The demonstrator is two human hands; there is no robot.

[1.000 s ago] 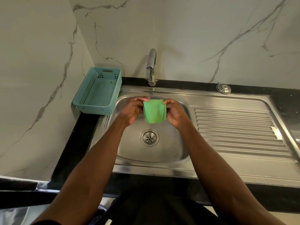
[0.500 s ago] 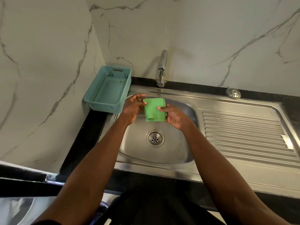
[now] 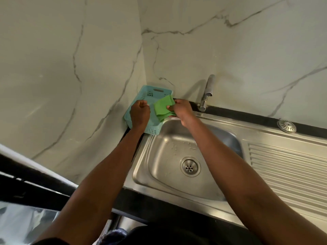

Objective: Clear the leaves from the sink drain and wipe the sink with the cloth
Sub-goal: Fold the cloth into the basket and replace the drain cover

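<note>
A person's forearms reach over a steel sink [image 3: 150,167], its drain [image 3: 190,166] bare of leaves. At the basin's 11 o'clock, the right hand [image 3: 180,109] pinches a folded green cloth [image 3: 163,106] above a teal basket [image 3: 138,106]; the left hand [image 3: 140,113], curled closed and holding nothing, hovers over the basket.

Basket [image 3: 149,93] floor and near wall partly hidden behind left hand [image 3: 139,114] and folded cloth [image 3: 163,107]. Draining board [image 3: 286,167] cut off at right edge. Both elbows lost below bottom edge.
</note>
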